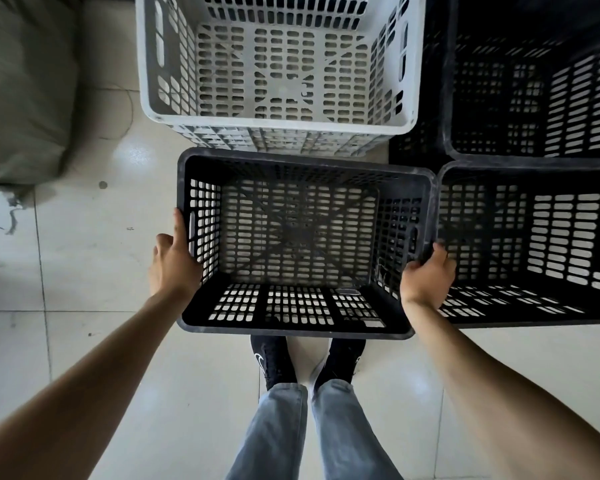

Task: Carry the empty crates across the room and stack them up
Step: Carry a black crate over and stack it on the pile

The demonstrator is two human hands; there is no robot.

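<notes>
A: Where does the crate stand right now?

B: The black crate sits between the two hands, gripped by its short ends. The left hand is pressed flat against the outer wall with fingers up by the rim; the right hand is curled closed over the opposite rim. It hangs just above the shoes, clear of the tiled floor, as far as I can judge.

A: How to place it well?

B: Keep it level, line its corners up with the stack chosen, and lower both ends together so it nests rather than jams. Fingers should leave the rim before the walls meet.

A: And the other crates?

B: Beyond the hands is the white crate stack; to the right of the right hand a black crate, another dark stack past it. Every one I can see into is empty, only slotted bottoms showing.
</notes>
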